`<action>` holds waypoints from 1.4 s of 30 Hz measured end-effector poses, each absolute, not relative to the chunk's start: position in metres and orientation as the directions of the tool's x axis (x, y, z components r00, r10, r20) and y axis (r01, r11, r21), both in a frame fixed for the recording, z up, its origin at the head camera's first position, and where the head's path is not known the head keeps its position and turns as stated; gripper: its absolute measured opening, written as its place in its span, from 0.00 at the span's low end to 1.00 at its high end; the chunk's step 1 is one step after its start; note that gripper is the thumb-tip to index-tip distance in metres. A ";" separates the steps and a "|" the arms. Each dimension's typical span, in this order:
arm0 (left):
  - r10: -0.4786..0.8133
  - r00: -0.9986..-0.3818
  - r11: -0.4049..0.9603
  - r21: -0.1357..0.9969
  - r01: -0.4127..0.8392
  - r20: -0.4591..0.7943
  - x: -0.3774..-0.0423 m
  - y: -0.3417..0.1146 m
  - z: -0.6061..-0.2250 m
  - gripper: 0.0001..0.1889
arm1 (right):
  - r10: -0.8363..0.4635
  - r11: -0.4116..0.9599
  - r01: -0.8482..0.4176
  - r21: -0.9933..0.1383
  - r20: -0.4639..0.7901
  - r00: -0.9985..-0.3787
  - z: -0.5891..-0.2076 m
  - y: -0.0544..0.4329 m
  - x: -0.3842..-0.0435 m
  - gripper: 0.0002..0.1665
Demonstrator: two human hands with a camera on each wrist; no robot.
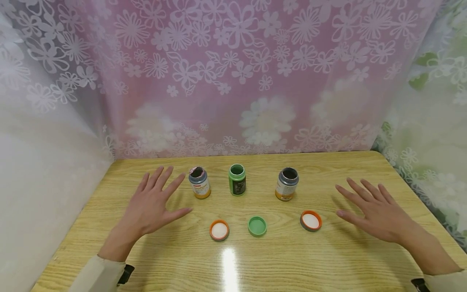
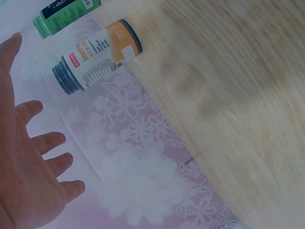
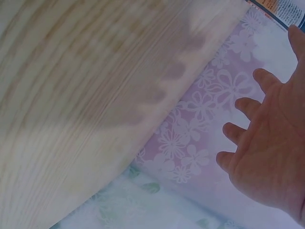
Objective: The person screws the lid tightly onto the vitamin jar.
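My left hand (image 1: 151, 205) is held over the table's left side with fingers spread, holding nothing. Closest to its fingertips stands a grey jar with a white and orange label (image 1: 200, 184), its mouth uncovered and its rim ragged with foil. An uncapped green jar (image 1: 237, 180) stands to the right of it. Farther right is a second grey and orange jar (image 1: 287, 184), also uncapped. My right hand (image 1: 375, 211) spreads its fingers over the right side, apart from that jar. In the left wrist view, the grey jar (image 2: 95, 57) shows beyond the left fingers.
In front of the jars lie an orange-rimmed lid (image 1: 219, 230), a green lid (image 1: 257, 226) and another orange-rimmed lid (image 1: 311, 221), insides up. A pink flowered curtain (image 1: 262, 81) hangs behind the wooden table (image 1: 175, 263), with pale curtains at both sides.
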State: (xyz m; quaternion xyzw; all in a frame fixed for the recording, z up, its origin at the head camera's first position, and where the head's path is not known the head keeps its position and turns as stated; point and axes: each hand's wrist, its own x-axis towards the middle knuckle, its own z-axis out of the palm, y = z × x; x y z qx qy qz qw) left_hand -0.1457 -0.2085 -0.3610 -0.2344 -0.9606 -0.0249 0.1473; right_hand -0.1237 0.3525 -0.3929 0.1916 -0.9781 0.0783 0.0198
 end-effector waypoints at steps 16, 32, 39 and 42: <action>0.506 -0.809 0.846 0.012 0.533 0.300 -0.161 -0.168 -0.353 0.45 | -0.410 0.897 -0.420 -0.139 0.093 -0.907 -0.393 0.330 -0.124 0.42; 0.598 -0.727 0.775 -0.014 0.631 0.339 -0.178 -0.125 -0.356 0.44 | -0.432 0.886 -0.440 -0.145 0.082 -0.898 -0.398 0.317 -0.123 0.42; 0.622 -0.699 0.754 -0.027 0.657 0.353 -0.183 -0.103 -0.357 0.42 | -0.434 0.885 -0.440 -0.152 0.072 -0.898 -0.402 0.312 -0.123 0.42; 0.631 -0.691 0.746 -0.031 0.665 0.352 -0.185 -0.095 -0.358 0.42 | -0.436 0.885 -0.443 -0.139 0.080 -0.896 -0.404 0.309 -0.123 0.42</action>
